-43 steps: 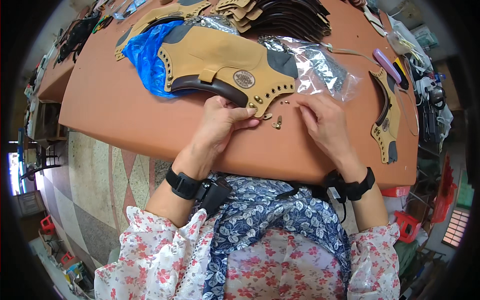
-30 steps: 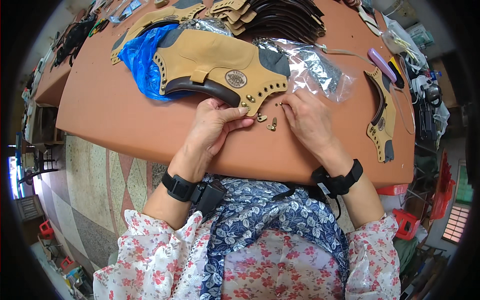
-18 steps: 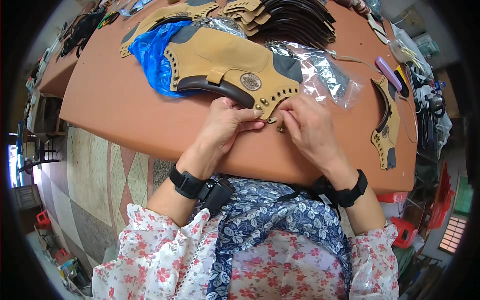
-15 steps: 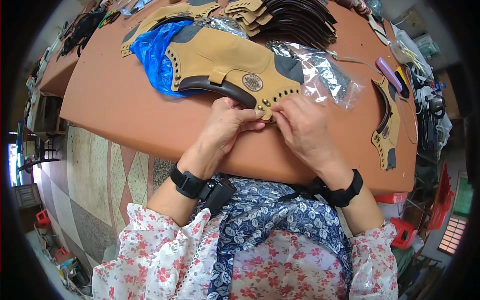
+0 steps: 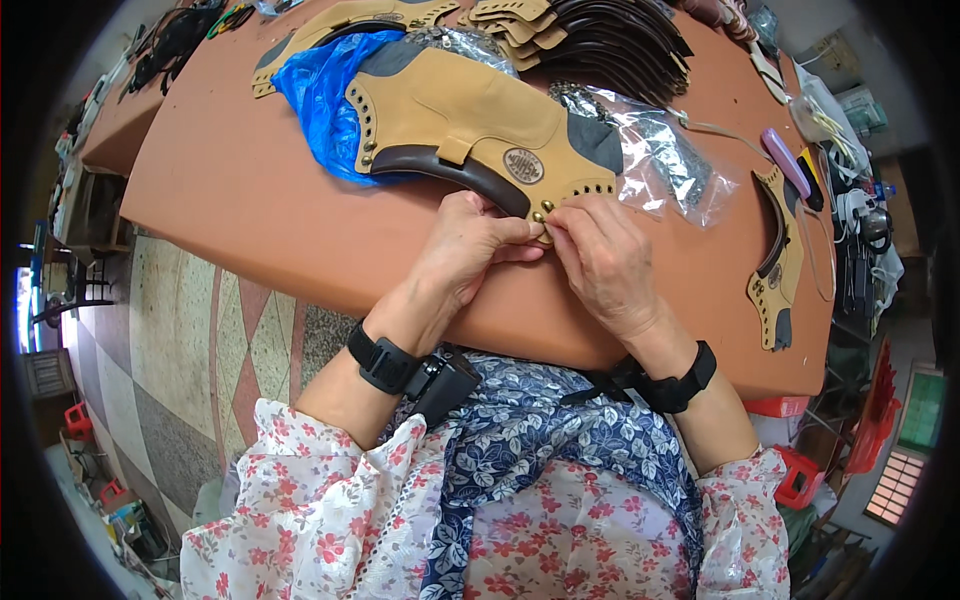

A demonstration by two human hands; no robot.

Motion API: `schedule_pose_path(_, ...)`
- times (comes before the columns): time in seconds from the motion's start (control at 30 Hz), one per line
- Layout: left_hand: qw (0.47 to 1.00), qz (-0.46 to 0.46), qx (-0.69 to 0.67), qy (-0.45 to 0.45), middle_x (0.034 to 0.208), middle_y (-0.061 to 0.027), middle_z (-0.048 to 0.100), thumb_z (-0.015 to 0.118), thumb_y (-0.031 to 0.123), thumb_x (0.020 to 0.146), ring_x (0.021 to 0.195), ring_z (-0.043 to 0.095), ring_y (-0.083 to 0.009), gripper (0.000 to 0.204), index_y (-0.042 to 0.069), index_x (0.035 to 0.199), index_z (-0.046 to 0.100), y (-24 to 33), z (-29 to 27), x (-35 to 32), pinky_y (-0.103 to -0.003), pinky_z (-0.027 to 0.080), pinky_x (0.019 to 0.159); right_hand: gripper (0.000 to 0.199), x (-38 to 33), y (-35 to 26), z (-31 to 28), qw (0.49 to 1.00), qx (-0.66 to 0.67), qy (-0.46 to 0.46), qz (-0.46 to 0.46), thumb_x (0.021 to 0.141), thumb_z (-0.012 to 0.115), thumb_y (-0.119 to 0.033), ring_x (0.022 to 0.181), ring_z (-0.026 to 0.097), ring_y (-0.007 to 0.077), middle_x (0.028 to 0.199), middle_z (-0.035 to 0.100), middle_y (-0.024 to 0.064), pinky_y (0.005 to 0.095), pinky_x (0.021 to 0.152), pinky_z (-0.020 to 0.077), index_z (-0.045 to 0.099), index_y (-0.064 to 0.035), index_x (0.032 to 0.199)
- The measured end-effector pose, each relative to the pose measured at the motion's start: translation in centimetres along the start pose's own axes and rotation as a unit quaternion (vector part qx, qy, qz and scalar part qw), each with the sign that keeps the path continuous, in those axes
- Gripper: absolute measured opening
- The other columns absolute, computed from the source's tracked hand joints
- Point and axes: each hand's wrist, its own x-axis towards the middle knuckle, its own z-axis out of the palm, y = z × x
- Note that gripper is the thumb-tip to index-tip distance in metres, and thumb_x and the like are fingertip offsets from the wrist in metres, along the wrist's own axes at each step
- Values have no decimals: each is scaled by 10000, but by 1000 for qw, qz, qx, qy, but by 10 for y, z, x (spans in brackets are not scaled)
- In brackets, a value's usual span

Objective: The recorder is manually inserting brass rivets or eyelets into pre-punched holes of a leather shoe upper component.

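Observation:
A tan leather boot upper (image 5: pixel 470 115) lies near the table's front edge, with a dark brown padded collar (image 5: pixel 440 163), a round stamped mark and rows of eyelets. A few brass-coloured lace hooks (image 5: pixel 543 207) sit at its near corner. My left hand (image 5: pixel 470 245) pinches that corner, thumb on top and fingers underneath. Close against its thumb tip, my right hand (image 5: pixel 608 262) is closed in a pinch at the edge by the hooks. Whatever lies between those right fingertips is hidden. A blue plastic bag (image 5: pixel 318 105) is partly under the upper's left end.
Clear plastic bags (image 5: pixel 668 150) of small metal parts lie beyond the upper. A stack of similar uppers (image 5: pixel 615 45) stands at the back. On the right are another upper (image 5: pixel 778 275) and a purple-handled tool (image 5: pixel 786 163). The table (image 5: pixel 250 220) has a brownish-orange cover.
The whole view has shifted slightly. My right fingertips have come a little closer to the hooks and my left thumb. My left hand keeps its pinch on the upper's corner.

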Motion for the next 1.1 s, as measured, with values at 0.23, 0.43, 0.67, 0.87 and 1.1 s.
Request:
schedule_pose_path(0.23,1000,0,-3,2,896,-130,626,599,-52,780,722,639,-181,212,-73,988,563,0,0,-1,-256,565,631,112,-2,1,0,1000,10,11,-17,699,624,-5,729,567,243,796,567,89,332,616,475,585,-19,804)
schedule_pose_path(0.43,1000,3,-8,-1,911,-139,627,594,-54,779,732,638,-185,214,-78,989,565,-2,0,1,-253,565,635,154,-8,3,-2,999,16,12,-41,676,628,-6,729,588,240,827,584,90,321,622,486,614,-2,829)
schedule_pose_path(0.67,1000,1,-23,-5,896,-141,631,581,-65,767,706,635,-174,198,-80,965,582,-1,-2,0,-233,561,605,149,-8,1,-9,996,-28,-39,-73,712,613,-37,758,609,229,889,597,97,301,637,498,626,6,854)
schedule_pose_path(0.87,999,3,-50,4,897,-159,635,582,-60,766,730,644,-197,196,-104,957,578,-3,-2,0,-243,568,632,161,-9,6,-6,993,-29,-21,-110,738,601,-42,768,607,234,930,586,106,297,637,491,629,24,882)
schedule_pose_path(1.1,999,-6,-48,-20,920,-144,638,597,-27,793,802,643,-204,207,-78,992,573,-5,-6,2,-285,570,701,221,-12,2,-12,995,-5,-82,-53,741,593,-38,903,578,241,1006,567,89,330,739,472,624,-1,957)
